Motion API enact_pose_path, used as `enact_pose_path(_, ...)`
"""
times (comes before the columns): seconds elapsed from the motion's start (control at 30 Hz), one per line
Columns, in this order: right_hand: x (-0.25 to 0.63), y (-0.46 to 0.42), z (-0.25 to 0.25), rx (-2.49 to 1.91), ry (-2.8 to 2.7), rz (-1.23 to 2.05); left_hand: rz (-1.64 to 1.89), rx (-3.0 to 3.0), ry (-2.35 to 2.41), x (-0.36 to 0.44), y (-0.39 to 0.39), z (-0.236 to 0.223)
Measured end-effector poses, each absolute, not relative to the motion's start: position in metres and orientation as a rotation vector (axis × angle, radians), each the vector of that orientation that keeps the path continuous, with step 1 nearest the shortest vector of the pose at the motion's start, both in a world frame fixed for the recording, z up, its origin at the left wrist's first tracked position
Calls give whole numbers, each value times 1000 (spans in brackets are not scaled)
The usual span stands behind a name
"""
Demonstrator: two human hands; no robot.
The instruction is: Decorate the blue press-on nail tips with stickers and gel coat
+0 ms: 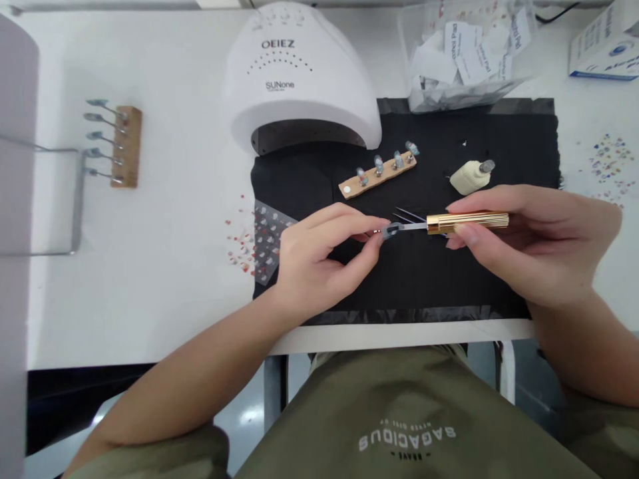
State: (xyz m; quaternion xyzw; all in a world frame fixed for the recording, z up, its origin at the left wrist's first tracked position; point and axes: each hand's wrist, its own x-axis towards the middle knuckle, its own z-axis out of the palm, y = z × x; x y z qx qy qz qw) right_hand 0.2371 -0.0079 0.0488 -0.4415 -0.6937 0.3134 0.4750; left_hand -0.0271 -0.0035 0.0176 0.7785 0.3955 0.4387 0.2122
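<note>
Between thumb and fingertips, my left hand (324, 259) pinches a small false nail tip (391, 231) with a bluish-grey, dark surface. My right hand (539, 243) grips the ribbed gold handle of a nail brush (469, 222). The brush's thin pale stem points left, and its end meets the nail tip. Pointed metal tips, which look like tweezers (408, 214), show just behind the stem; the rest is hidden. Past my hands, a wooden strip (353, 188) bears several decorated nail tips. A cream bottle with a grey cap (469, 177) lies near my right fingers.
A white nail lamp (299, 73) stands at the back on a black cloth (449, 279). Beside it is a clear bag of alcohol pads (464, 60). A patterned sheet (267, 243) and loose bits lie left. Another nail holder (130, 146) sits far left; a box (606, 43) is back right.
</note>
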Motion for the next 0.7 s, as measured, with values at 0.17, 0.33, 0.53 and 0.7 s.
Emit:
enact_pose_path(0.17,238,-8,49,-1046,-1676,758,1218,2160,1113,-27,-4,18)
enact_pose_path(0.33,238,-6,50,-950,-1668,783,1226,2144,1105,-27,-4,18)
enact_pose_path(0.53,237,-5,51,-992,-1747,752,1215,2162,1111,-27,-3,17)
enact_pose_path(0.7,237,-7,53,-1069,-1769,731,1219,2165,1118,-27,-4,18)
